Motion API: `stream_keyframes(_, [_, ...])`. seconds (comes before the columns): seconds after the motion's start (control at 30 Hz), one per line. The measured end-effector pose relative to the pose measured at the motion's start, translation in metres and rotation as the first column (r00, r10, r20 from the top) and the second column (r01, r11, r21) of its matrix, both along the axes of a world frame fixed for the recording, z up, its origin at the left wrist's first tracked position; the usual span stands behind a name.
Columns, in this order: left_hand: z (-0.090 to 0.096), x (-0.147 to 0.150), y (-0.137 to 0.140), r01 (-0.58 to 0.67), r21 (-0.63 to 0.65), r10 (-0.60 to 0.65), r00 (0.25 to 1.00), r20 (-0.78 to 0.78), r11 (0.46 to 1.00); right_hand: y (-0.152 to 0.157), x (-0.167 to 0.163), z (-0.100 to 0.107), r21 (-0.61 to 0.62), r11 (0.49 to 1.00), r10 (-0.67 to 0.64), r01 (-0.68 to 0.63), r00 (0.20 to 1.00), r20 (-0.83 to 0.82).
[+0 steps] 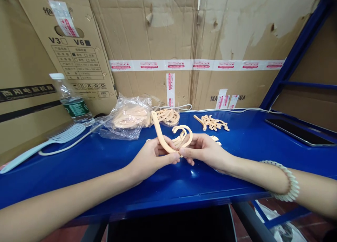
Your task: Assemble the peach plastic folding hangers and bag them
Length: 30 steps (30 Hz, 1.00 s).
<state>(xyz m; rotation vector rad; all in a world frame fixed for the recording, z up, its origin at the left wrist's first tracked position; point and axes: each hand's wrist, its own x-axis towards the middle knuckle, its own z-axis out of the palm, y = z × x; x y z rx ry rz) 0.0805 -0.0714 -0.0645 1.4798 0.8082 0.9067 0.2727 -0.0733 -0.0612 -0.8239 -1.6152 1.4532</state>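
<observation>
1. The left hand (150, 155) pinches a J-shaped beige piece (159, 130), the right hand (206, 150) a curled beige piece (191, 137), above the blue tabletop (105, 185); uneven twisting could snap either.
2. Loosened fingertips could drop both.
3. Fingers partly hide where they meet, so misalignment could pass unnoticed.

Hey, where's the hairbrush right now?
In the head view, the hairbrush lies at the left on the blue table, just in front of the water bottle.

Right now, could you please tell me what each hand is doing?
Left hand: closed, pinching the long beige curved piece.
Right hand: closed, pinching the hooked beige piece.
</observation>
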Motion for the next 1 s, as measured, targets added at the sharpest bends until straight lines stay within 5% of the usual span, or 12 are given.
stream_keyframes(0.1, [0.001, -0.002, 0.001, -0.064, -0.048, 0.064, 0.998, 0.013, 0.997, 0.01, 0.008, 0.004, 0.037, 0.999, -0.029, 0.029, 1.0, 0.004])
stream_keyframes(0.17, [0.003, -0.004, 0.002, -0.105, -0.086, 0.108, 0.994, 0.03, 0.991, 0.024, 0.022, 0.01, 0.192, 0.976, -0.116, 0.1, 0.991, 0.07])
stream_keyframes(0.23, [0.005, -0.005, 0.002, -0.123, -0.106, 0.127, 0.991, 0.029, 0.987, 0.042, 0.043, 0.017, 0.458, 0.878, -0.26, 0.139, 0.941, 0.214])
stream_keyframes(0.3, [0.008, -0.005, 0.001, -0.123, -0.119, 0.127, 0.991, 0.027, 0.985, 0.061, 0.069, 0.024, 0.711, 0.703, -0.409, -0.002, 0.816, 0.408])
stream_keyframes(0.33, [0.009, -0.005, 0.001, -0.121, -0.127, 0.126, 0.992, 0.03, 0.984, 0.07, 0.081, 0.026, 0.774, 0.624, -0.462, -0.106, 0.749, 0.475])
stream_keyframes(0.4, [0.009, -0.005, 0.001, -0.114, -0.154, 0.123, 0.991, 0.047, 0.981, 0.086, 0.103, 0.027, 0.768, 0.576, -0.478, -0.282, 0.646, 0.596])
stream_keyframes(0.57, [0.003, -0.007, 0.004, -0.067, -0.222, 0.093, 0.989, 0.113, 0.973, 0.109, 0.121, 0.012, 0.679, 0.642, -0.416, -0.357, 0.582, 0.699])
stream_keyframes(0.7, [0.002, -0.008, 0.005, -0.059, -0.24, 0.097, 0.984, 0.15, 0.969, 0.11, 0.112, 0.011, 0.713, 0.639, -0.393, -0.289, 0.674, 0.626])
stream_keyframes(0.77, [0.002, -0.008, 0.004, -0.059, -0.244, 0.099, 0.983, 0.157, 0.968, 0.102, 0.105, 0.016, 0.733, 0.662, -0.411, -0.156, 0.742, 0.529])
stream_keyframes(0.9, [0.002, -0.007, 0.005, -0.016, -0.22, 0.056, 0.983, 0.175, 0.975, 0.071, 0.084, 0.031, 0.581, 0.795, -0.368, 0.177, 0.901, 0.229])
stream_keyframes(1.0, [0.0, -0.006, 0.005, 0.01, -0.177, 0.022, 0.984, 0.176, 0.984, 0.047, 0.067, 0.036, 0.409, 0.885, -0.248, 0.222, 0.969, 0.012])
